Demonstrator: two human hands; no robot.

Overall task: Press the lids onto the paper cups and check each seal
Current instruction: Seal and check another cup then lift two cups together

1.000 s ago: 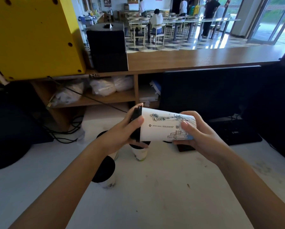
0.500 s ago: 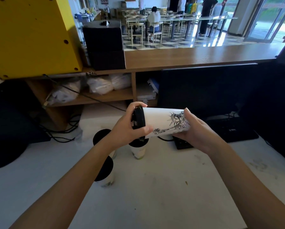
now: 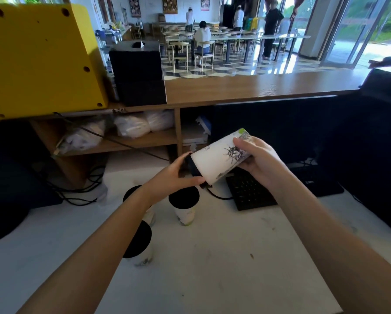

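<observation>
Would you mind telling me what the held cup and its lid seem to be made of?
Held cup: apparently paper, matte white with printed line art. Its lid: probably plastic, plain black; the finish is hard to judge, as it is partly hidden by the left hand.

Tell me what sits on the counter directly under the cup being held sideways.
Under the held cup, a lidded cup stands upright on the white counter, beside a black keyboard and its cable. The left hand and forearm partly cover two more lidded cups.
</observation>
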